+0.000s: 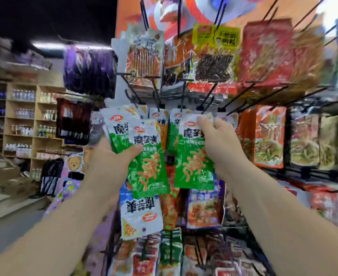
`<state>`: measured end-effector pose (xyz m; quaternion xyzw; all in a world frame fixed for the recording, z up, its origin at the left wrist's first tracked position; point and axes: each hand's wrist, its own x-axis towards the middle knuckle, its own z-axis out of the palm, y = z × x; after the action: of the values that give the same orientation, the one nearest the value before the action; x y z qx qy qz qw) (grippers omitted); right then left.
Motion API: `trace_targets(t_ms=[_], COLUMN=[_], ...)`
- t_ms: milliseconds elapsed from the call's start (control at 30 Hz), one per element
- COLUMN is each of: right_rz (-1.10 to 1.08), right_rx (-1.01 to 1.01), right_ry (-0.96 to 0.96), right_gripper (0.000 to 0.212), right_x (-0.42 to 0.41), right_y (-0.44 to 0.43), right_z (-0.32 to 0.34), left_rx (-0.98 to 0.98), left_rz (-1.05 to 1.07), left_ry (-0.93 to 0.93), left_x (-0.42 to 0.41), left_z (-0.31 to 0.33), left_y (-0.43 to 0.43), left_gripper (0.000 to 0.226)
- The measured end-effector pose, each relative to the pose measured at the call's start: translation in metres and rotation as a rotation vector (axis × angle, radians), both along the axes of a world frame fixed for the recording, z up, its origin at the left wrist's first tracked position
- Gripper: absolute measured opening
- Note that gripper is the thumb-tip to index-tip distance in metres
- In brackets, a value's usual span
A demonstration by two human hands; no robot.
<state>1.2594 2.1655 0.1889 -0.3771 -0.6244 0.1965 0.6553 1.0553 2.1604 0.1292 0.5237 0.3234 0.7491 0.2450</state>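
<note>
Pinching a green-and-white foil snack packet [194, 164], the right hand [219, 144] may miss the black wire peg [183, 94]; the left hand [108, 162], fingers curled, could spill its slippery packet stack [146, 168].

Motion blur smears the upper hanging packets [263, 54]; their print is unreadable.

Bare left hand [112, 162] and right hand [221, 144], forearms bare too

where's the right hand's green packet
Head view, centre-right: the green packet hangs from the right hand, which pinches its top, beside matching packets in the left hand.
</note>
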Motion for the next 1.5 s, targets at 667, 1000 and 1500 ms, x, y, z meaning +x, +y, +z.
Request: trace_targets(t_ms=[667, 1000, 1500], right_rz=[-0.305, -0.323, -0.264], right_rx=[0.233, 0.229, 0.122], right_ry=[-0.253, -0.177, -0.083], right_gripper=[0.052, 0.054, 0.059], right_x=[-0.026, -0.031, -0.024], right_y=[0.07, 0.074, 0.081], right_z=[0.066, 0.059, 0.07], left_rx=[-0.027, 0.011, 0.024], left_rz=[-0.015, -0.051, -0.115], left_ry=[0.047, 0.093, 0.085], left_x=[-0.03, -0.032, -0.032], left_z=[0.02, 0.016, 0.019], left_y=[0.049, 0.048, 0.046], left_gripper=[0.031, 0.027, 0.03])
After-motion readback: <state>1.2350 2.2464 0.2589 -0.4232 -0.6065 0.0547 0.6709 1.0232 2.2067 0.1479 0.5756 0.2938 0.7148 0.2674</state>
